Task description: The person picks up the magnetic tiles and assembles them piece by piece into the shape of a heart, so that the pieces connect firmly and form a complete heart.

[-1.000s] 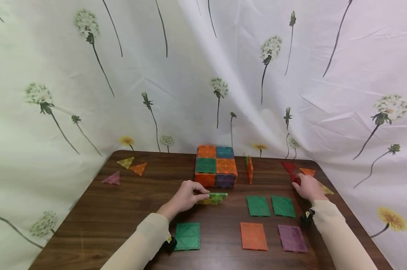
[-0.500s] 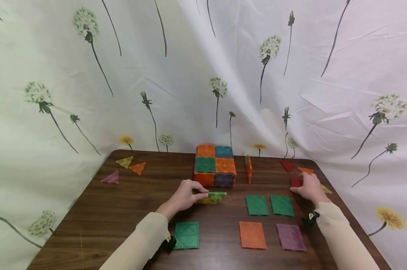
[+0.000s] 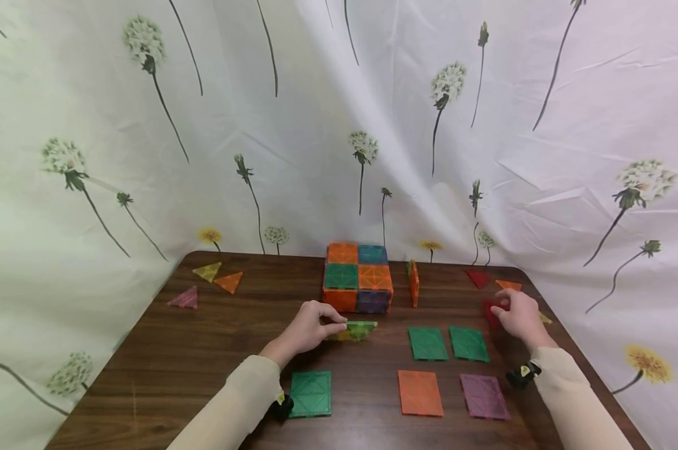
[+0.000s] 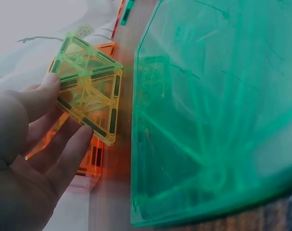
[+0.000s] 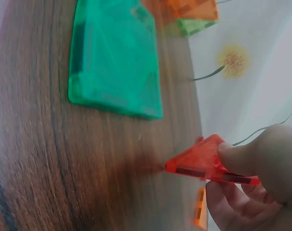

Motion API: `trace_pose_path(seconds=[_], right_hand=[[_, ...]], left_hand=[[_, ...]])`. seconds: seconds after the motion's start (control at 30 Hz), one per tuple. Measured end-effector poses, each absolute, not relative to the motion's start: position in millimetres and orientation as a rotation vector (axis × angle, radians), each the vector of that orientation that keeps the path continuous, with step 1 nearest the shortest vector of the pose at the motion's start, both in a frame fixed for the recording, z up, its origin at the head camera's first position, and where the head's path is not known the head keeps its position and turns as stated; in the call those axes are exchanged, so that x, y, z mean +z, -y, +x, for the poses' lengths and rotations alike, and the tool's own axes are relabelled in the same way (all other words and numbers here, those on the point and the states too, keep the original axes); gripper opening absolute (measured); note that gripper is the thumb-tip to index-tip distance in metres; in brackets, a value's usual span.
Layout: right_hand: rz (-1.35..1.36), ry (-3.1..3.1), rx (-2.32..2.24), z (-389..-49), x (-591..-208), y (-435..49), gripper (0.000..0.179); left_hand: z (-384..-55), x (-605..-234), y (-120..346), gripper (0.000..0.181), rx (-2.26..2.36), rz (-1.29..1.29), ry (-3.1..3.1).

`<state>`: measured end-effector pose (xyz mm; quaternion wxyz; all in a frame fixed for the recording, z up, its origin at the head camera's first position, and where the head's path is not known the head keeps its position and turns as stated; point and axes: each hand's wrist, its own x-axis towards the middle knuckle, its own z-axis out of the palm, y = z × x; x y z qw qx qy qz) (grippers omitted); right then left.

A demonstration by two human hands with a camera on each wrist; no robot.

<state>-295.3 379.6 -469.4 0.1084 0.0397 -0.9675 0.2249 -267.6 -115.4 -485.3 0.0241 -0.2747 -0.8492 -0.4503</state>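
Observation:
My left hand [image 3: 310, 326] holds a green triangular magnetic tile [image 4: 78, 57] joined to a yellow triangular tile [image 4: 95, 103] by thumb and fingers, just in front of a block of square tiles [image 3: 341, 275]. That block has orange, blue and green squares on top. Over at the right, my right hand [image 3: 521, 317] pinches a red triangular tile [image 5: 203, 161] between thumb and fingers, lifted off the table in the right wrist view. A second red triangle [image 3: 478, 278] and an orange triangle [image 3: 509, 285] lie behind that hand, and a yellow triangle [image 3: 545, 319] is partly hidden by it.
An orange tile [image 3: 414, 284] stands on edge right of the block. Flat squares lie in front: green [image 3: 310, 394], orange [image 3: 420, 392], purple [image 3: 484, 396] and two more greens [image 3: 427, 344]. Yellow, orange and pink triangles [image 3: 187, 297] lie at left. A patterned cloth hangs behind.
My right hand has drawn slightly back from the far red triangle and picked up the nearer one between thumb and fingers. The left hand has stayed in place with its joined tiles.

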Motion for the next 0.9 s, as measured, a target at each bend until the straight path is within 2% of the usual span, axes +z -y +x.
trace_pose_path(seconds=[0.23,0.7,0.9], right_hand=[[0.202,2.728,0.735,-285.3,-463.5,-362.5,0.012],[0.420,2.671,0.909,-273.3,-450.1,-298.0,0.006],[0.568,2.661,0.942,-272.4,-451.7,-273.6,0.009]], left_hand=[[-268.1,-487.1,116.6,0.007,-1.397,-0.847,2.630],[-268.8,-485.6,116.6,0.007,-1.409,-0.852,2.632],[-269.8,-486.0,116.1,0.007,-1.406,-0.854,2.626]])
